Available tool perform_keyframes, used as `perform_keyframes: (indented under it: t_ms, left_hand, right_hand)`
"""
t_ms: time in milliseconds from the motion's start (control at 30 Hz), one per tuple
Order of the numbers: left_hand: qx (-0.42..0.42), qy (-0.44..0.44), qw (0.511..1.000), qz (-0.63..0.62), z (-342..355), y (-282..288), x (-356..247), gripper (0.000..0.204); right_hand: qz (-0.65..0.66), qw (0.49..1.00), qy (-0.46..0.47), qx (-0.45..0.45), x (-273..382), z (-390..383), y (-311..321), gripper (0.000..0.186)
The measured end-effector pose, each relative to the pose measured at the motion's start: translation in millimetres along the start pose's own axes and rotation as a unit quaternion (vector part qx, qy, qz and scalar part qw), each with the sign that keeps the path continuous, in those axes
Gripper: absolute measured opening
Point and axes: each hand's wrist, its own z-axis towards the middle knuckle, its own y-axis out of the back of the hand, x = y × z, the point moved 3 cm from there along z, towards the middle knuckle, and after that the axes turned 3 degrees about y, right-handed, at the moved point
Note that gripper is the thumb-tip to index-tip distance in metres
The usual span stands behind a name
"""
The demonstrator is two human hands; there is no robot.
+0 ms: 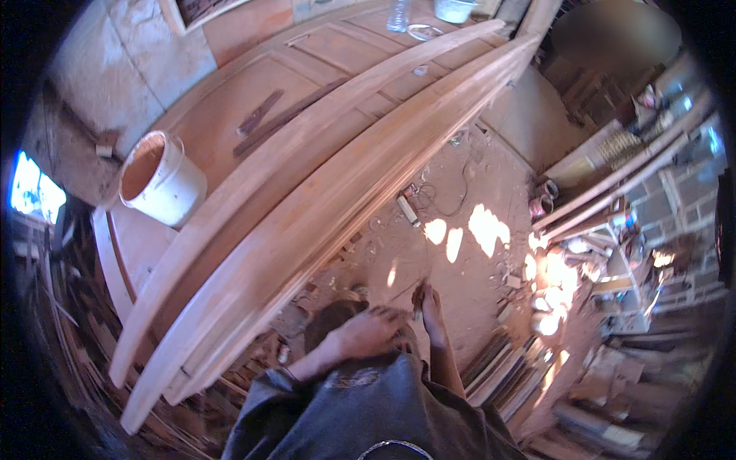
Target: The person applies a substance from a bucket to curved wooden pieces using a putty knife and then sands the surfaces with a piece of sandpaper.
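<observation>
My left hand (pixel 369 333) reaches in from the lower left and rests by my knee on the dark grey trousers (pixel 360 406). Its fingers curl toward my bare foot (pixel 432 310) on the sawdust floor. Whether they hold anything small is unclear. My right hand is out of view. Two long curved wooden planks (pixel 307 222) lean side by side just left of the hand, running from the lower left up to the top right.
Behind the planks lies a panelled wooden door (pixel 230 107) with a white bucket (pixel 159 180) and dark wood strips (pixel 261 113) on it. A plastic bottle (pixel 398 14) stands at the far end. Wood offcuts (pixel 506 368), cans (pixel 543 199) and clutter fill the right side.
</observation>
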Motion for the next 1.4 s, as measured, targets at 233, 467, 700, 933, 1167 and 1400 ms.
perform_keyframes:
  t_ms: [233, 467, 700, 933, 1167, 1400]
  left_hand:
    - [-0.22, 0.176, 0.959, 0.031, 23.6, 128.8, 9.1, 0.064]
    - [-0.371, 0.378, 0.848, -0.029, -3.6, 121.1, 10.4, 0.061]
    - [-0.334, 0.353, 0.853, -0.188, 120.4, 68.1, -15.1, 0.06]
    - [-0.326, 0.366, 0.838, -0.24, 175.0, 54.9, -20.2, 0.061]
    - [-0.384, 0.439, 0.777, -0.236, 169.9, 26.9, -20.1, 0.057]
    - [-0.348, 0.44, 0.783, -0.268, 196.5, 50.2, -22.4, 0.055]
  right_hand:
    - [-0.069, 0.987, 0.142, 0.035, 124.7, 208.1, -45.3, 0.048]
    - [-0.168, 0.957, 0.227, 0.074, 133.1, 298.2, -75.7, 0.051]
    - [-0.14, 0.966, 0.145, 0.165, 89.5, 298.5, -54.3, 0.043]
    - [-0.159, 0.938, 0.115, 0.286, 96.6, 316.8, -7.2, 0.033]
    - [-0.22, 0.871, -0.023, 0.439, 122.8, 303.2, 55.1, 0.03]
    - [-0.002, 0.9, 0.06, 0.432, 126.2, 320.3, -38.3, 0.038]
